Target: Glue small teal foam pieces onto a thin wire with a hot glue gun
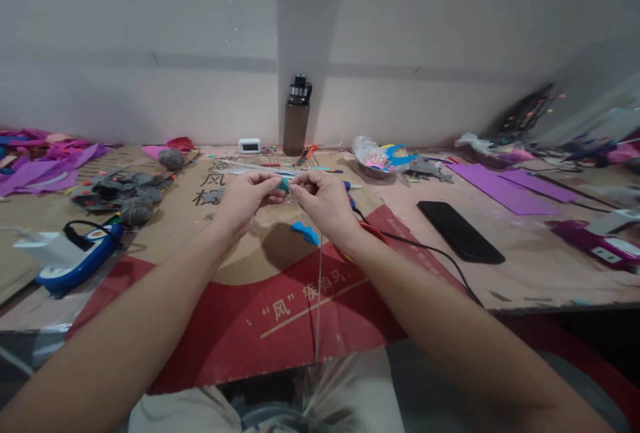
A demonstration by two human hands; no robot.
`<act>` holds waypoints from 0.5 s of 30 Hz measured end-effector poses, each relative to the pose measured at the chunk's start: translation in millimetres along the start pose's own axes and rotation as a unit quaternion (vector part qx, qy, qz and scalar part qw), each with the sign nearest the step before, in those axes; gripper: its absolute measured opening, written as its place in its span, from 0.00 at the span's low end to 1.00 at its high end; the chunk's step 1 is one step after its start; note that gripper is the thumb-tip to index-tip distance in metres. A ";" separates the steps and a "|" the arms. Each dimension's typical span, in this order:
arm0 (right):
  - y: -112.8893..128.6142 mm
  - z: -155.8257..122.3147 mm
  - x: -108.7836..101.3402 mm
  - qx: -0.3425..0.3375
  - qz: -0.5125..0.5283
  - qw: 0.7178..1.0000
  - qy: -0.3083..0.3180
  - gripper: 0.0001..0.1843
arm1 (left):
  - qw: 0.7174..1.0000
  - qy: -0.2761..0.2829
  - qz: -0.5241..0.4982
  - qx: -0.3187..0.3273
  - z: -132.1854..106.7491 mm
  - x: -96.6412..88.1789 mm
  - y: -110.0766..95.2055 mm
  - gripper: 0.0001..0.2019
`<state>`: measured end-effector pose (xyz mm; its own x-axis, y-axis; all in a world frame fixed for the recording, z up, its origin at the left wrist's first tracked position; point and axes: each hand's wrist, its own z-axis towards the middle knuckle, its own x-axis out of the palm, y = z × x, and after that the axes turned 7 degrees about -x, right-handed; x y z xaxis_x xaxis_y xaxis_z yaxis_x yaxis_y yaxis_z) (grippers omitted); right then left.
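Over the cardboard, my left hand (247, 196) pinches a small teal piece (284, 184), perhaps felt or foam, between thumb and forefinger. My right hand (323, 200) is closed in a pinch right beside that piece; what sits between its fingertips is too small to tell. A thin grey string (319, 293) runs from below my right hand down over the red part of the cardboard (240, 326); whether the fingers hold it is hidden. Beneath my hands lies a bright blue cut piece (305, 232) with a jagged edge.
Left are grey yarn pieces (123, 193), purple scraps (45, 166) and a blue power strip (80, 266). A bottle (297, 123) and small clock (250, 146) stand behind. Right are a bowl (377, 170), phone (460, 231), purple sheets (500, 186), magenta power strip (595, 244) and a black cable (425, 246).
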<state>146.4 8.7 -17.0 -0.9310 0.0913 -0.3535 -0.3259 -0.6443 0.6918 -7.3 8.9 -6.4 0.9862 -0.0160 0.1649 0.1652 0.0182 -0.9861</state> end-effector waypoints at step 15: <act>3.2 0.0 -4.5 -0.019 -0.073 0.997 -0.019 0.05 | 0.984 -0.004 0.148 0.094 -3.0 1.0 1.4 0.06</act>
<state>149.5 6.2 -13.2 -0.8794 0.2144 -0.4250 -0.4532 -0.6500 0.6100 -6.1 5.9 -7.7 0.9914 0.0261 -0.1280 -0.1307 0.2061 -0.9698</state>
